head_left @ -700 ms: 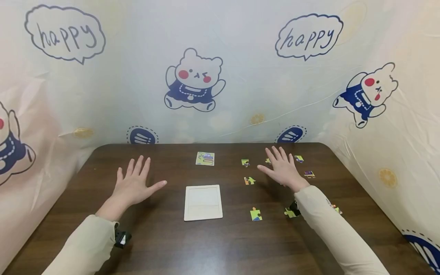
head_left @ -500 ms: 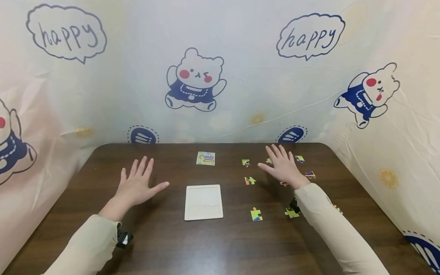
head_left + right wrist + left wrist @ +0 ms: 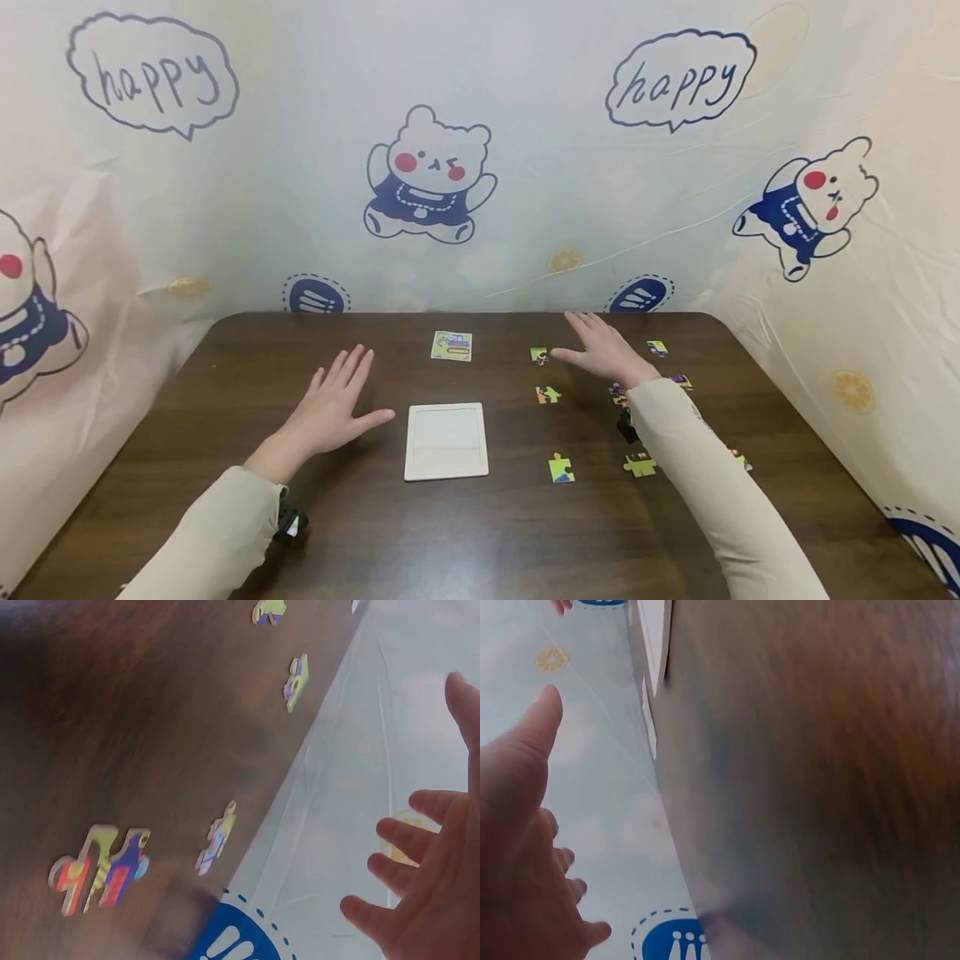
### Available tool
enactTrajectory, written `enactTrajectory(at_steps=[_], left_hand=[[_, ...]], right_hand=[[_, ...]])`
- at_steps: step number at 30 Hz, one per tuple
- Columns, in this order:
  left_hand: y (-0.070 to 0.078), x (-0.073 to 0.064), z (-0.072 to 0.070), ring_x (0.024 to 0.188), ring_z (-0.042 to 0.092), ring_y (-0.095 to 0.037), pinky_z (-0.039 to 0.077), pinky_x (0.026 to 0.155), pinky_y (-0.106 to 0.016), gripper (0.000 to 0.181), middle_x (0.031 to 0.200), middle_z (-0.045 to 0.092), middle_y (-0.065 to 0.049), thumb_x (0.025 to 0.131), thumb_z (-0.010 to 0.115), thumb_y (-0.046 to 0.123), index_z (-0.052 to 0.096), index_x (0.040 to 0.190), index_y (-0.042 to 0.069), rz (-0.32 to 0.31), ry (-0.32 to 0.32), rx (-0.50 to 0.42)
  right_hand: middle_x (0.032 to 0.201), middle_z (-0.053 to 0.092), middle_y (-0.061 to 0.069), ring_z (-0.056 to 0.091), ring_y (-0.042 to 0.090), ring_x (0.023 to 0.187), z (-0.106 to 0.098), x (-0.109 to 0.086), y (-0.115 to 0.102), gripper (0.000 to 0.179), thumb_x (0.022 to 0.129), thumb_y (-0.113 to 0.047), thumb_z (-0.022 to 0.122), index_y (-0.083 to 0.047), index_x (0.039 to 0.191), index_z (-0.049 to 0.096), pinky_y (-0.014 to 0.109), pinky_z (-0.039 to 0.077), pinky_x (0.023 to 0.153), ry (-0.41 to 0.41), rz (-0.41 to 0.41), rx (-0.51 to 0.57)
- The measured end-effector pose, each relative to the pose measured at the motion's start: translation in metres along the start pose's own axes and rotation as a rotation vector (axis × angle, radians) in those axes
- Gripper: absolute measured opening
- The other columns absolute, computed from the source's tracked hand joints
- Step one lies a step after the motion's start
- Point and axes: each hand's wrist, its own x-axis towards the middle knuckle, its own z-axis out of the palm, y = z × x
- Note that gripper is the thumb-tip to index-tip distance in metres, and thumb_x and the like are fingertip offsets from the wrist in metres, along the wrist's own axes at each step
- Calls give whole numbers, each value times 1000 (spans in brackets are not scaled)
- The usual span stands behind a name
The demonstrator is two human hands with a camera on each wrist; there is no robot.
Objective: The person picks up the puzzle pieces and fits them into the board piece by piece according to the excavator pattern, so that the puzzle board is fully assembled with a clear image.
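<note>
Left hand [image 3: 326,415] open: fingers extended, thumb spread toward the white square tray [image 3: 447,437], nothing held. On my head feed it hangs over the brown wood-grain table [image 3: 480,550], left of the tray and apart from it. Right hand [image 3: 603,348] also open and unladen, fingers extended. Its wrist feed shows me the fingers apart from the jigsaw pieces [image 3: 216,838]. Pale sleeves [image 3: 217,533] on both forearms.

Nearest piece: green with a blue corner [image 3: 561,469], right of the tray, well on my side of the right hand. Level with it, a second green piece [image 3: 640,465] lies beside the right sleeve; a third shows past the sleeve's outer edge, partly hidden.

Middle row: green-and-orange piece [image 3: 548,394], to the near left of the right hand. One multicoloured piece [image 3: 618,393] sits close to that wrist, part covered.

Farther: green piece with dark marks [image 3: 539,356], just left of the right thumb; another, yellow-green and purple [image 3: 657,347], right of the hand. Picture card [image 3: 452,346] lies beyond the tray. Bear-printed backdrop [image 3: 431,179] behind the table.
</note>
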Motion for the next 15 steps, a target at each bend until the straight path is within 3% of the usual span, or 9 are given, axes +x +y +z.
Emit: enactTrajectory(at_steps=[8, 15], left_hand=[[10, 2, 15, 135, 11, -41, 14, 102, -61, 95, 149, 13, -22, 80, 64, 52, 19, 145, -2, 107, -61, -27], [18, -1, 22, 135, 12, -40, 16, 102, -60, 99, 149, 15, -21, 77, 66, 54, 19, 145, -2, 153, -178, -51]], right_hand=[[145, 28, 18, 23, 35, 133, 18, 23, 0, 79, 83, -35, 69, -4, 143, 29, 51, 23, 104, -63, 12, 153], [140, 36, 21, 31, 36, 129, 31, 35, -1, 70, 84, -27, 69, -1, 140, 37, 51, 27, 102, -120, 72, 186]])
